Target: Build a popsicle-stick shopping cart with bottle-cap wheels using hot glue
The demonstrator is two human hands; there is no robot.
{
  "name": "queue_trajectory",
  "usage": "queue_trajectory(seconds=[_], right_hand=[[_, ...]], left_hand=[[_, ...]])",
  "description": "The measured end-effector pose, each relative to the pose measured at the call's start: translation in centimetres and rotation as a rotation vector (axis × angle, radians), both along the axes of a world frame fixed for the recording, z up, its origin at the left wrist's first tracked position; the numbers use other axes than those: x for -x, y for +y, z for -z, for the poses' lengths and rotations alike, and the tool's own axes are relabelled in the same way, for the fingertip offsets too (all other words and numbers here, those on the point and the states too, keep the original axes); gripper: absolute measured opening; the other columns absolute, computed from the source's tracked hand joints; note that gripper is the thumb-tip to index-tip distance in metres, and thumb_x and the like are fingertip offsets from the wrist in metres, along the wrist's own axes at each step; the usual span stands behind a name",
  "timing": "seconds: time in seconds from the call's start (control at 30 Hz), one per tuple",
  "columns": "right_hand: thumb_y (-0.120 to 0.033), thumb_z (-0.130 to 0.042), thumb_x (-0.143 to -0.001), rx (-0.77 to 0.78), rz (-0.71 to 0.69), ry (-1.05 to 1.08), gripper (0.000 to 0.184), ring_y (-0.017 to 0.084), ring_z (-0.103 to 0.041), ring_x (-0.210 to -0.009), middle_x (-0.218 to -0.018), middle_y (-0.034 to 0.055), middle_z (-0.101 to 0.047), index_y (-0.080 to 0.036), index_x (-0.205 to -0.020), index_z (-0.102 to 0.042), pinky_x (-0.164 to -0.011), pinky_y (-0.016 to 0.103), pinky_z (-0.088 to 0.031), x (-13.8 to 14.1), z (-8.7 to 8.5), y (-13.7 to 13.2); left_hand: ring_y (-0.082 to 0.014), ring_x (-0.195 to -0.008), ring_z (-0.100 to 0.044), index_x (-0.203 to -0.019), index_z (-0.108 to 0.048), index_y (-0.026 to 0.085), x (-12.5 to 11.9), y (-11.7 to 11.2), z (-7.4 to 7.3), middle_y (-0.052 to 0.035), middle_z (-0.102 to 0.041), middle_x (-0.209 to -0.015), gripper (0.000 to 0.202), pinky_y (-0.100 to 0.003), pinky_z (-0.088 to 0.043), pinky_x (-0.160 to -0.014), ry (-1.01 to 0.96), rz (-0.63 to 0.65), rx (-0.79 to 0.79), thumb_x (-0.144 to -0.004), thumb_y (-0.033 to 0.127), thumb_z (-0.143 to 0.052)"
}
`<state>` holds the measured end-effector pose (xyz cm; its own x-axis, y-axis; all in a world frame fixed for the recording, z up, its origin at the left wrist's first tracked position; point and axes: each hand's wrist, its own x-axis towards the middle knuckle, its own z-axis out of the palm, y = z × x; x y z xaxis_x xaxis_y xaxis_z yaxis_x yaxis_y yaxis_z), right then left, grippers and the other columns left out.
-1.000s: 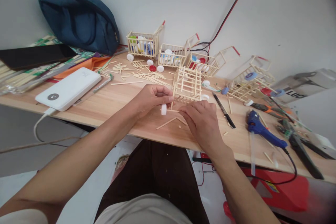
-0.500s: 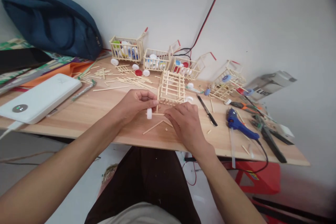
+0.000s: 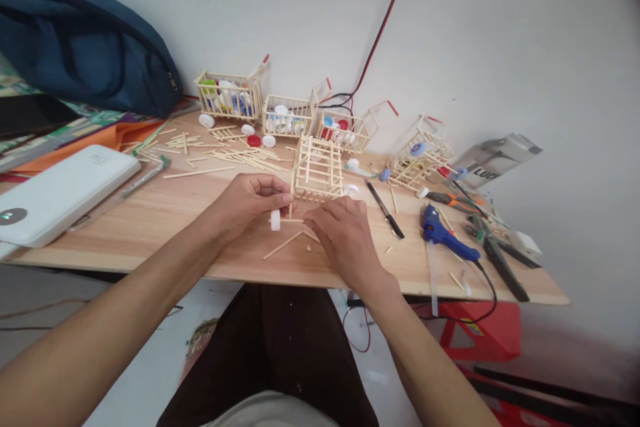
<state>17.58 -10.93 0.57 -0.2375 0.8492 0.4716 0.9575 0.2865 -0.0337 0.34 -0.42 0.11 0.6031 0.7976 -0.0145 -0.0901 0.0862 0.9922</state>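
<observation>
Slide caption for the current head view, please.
Left hand at a stick cart, right hand pinching a white-wheeled stick, similar carts behind, blue glue gun at right.

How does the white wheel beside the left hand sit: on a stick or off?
On: one end of the stick pokes out past the white wheel, and the rest runs to the right hand.

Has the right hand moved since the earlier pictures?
No: against the black pen, the right hand shows no clear shift; the whole view swung instead.
</observation>
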Motion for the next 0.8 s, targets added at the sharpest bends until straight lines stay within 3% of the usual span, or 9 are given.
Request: queue_trajectory(seconds=[0.8], right_hand=[[-0.025, -0.048, -0.097, 0.002, -0.003, -0.023, 0.024, 0.019, -0.045, -0.081, -0.083, 0.004, -0.066, -0.02, -0.085, -0.067, -0.073, 0.034, -0.025, -0.03, 0.2, -0.01]], left_hand=[[-0.0095, -0.058, -0.057, -0.073, -0.065, 0.012, -0.13, -0.19, -0.09, -0.0019, -0.066, -0.065, 0.025, -0.02, -0.043, -0.055, 0.02, 0.005, -0.012, -0.067, 0.033, -0.078]])
